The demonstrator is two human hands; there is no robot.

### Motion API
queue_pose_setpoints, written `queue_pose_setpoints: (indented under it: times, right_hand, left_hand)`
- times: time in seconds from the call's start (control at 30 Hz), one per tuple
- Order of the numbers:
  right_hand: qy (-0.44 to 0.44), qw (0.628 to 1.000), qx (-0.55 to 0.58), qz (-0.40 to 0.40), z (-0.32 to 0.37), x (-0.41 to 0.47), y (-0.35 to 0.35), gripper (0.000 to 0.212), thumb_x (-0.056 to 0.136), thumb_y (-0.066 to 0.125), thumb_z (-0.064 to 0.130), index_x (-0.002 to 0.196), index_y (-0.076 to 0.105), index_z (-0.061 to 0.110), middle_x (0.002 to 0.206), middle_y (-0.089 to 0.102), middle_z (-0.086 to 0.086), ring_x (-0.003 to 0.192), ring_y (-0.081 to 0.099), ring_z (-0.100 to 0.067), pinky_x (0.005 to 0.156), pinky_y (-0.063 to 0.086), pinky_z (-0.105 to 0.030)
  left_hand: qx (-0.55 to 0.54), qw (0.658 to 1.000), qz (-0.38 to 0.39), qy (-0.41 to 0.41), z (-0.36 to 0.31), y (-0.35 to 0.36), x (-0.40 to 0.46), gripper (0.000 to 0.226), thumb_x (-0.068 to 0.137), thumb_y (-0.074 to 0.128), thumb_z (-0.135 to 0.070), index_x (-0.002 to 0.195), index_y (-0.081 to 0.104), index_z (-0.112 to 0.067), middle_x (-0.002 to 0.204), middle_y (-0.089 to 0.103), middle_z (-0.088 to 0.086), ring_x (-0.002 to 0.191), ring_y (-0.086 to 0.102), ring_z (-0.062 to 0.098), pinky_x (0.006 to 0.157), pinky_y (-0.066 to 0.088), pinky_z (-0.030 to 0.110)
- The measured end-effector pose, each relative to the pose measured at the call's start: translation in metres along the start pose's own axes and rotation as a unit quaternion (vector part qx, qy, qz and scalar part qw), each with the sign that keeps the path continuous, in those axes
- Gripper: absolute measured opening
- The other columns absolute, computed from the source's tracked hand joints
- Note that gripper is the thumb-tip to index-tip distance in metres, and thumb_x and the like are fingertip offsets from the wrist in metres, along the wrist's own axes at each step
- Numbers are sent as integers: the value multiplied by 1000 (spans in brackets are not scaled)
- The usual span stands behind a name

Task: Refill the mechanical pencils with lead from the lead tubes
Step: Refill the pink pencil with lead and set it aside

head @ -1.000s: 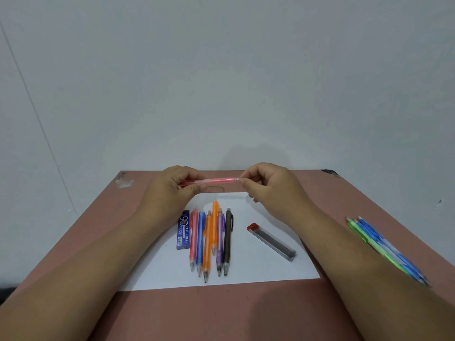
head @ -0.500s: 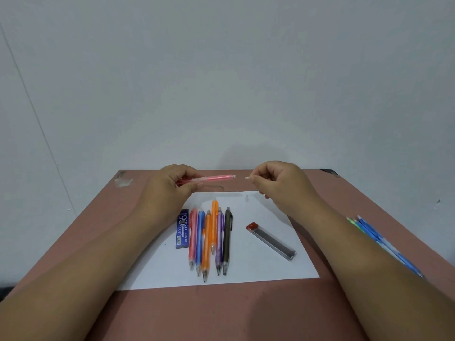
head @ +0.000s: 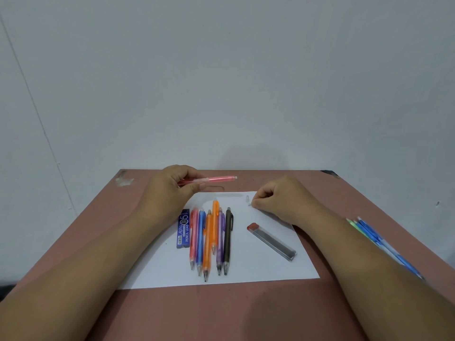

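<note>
My left hand (head: 170, 193) holds a pink mechanical pencil (head: 216, 179) level above the table's far side, its open end pointing right. My right hand (head: 275, 198) rests low on the white paper sheet (head: 270, 269), fingertips pinched on a tiny white eraser piece beside a small clear cap (head: 247, 198). Several pencils (head: 211, 239) lie side by side on the paper: pink, blue, two orange, purple, black. A blue lead tube (head: 184, 228) lies left of them, and a clear lead tube with a red cap (head: 270, 241) lies to their right.
The brown table (head: 221, 313) ends at a pale wall just behind my hands. More blue and green pencils (head: 376, 238) lie along the table's right side, partly hidden by my right forearm.
My right hand pulled a small piece off the pink pencil's end, moved right and down, and now rests on the paper. My left hand kept the pencil nearly still.
</note>
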State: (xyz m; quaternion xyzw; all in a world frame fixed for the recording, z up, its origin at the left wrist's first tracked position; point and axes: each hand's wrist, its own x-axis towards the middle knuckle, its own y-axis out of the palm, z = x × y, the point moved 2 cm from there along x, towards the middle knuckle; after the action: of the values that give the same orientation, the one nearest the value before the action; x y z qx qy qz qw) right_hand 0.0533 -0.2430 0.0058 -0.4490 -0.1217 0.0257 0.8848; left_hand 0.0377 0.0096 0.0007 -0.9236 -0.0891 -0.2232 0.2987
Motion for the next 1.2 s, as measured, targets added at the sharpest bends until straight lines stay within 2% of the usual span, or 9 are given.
queue_pose_setpoints:
  times: [0.23,0.33,0.4,0.5,0.6,0.73,0.87,1.0,1.2]
  right_hand:
    - [3,1000,0,1,1,-1,-2,11,84,78,27,73,79,26,73,72,14,65,64,-6,54,44,-11]
    - [4,999,41,-29,3,-2,-5,8,84,77,26,77,79,30,73,70,19,67,62,2,60,46,-11]
    - [-17,994,92,-57,7,-3,-6,7,85,79,25,86,79,32,77,70,17,73,62,5,67,46,-9]
    - [-69,986,132,-78,17,-7,-4,20,86,80,25,104,76,32,84,66,10,71,56,3,66,45,-7]
    - [-97,982,142,-83,26,-7,1,24,87,80,25,111,76,30,87,65,5,70,53,1,66,47,-9]
    - [-94,976,175,-84,30,-5,8,16,90,77,27,106,76,31,84,66,7,68,56,0,62,47,-10]
    - [-78,973,205,-76,33,-2,11,9,92,75,26,89,76,35,85,73,8,79,64,-6,62,51,-11]
    - [-43,963,247,-100,24,6,6,8,91,76,24,89,79,30,82,74,15,74,63,7,62,46,-7]
    - [2,968,215,-129,-1,16,-1,9,92,74,22,88,79,29,88,74,17,82,65,7,63,43,-1]
  left_hand:
    - [-5,1000,1,-7,1,1,0,8,90,73,-32,97,73,-31,91,66,-14,84,57,0,66,40,14]
    - [-5,1000,0,-3,0,1,0,7,89,73,-31,96,74,-31,90,66,-13,83,57,3,67,40,15]
    - [-6,1000,5,-1,1,1,0,6,88,74,-33,94,73,-34,89,66,-15,82,57,0,66,40,15]
    - [-5,1000,13,7,1,1,0,7,87,74,-36,92,71,-39,88,66,-16,84,56,-5,67,40,17]
    - [-10,1000,16,16,1,1,0,8,87,74,-35,93,71,-39,89,66,-14,85,56,-4,69,41,17]
    - [-7,999,17,26,1,2,-1,8,87,75,-35,95,73,-37,88,67,-14,84,58,-2,68,41,15]
    - [1,999,19,31,0,3,-1,13,87,74,-34,100,74,-34,89,67,-17,85,58,-5,70,42,15]
    - [17,1000,9,12,0,1,-1,26,86,74,-39,111,69,-36,94,64,-21,85,56,-11,66,41,10]
    - [53,998,5,-25,4,3,2,32,86,71,-49,114,67,-34,94,65,-18,83,62,3,63,47,19]
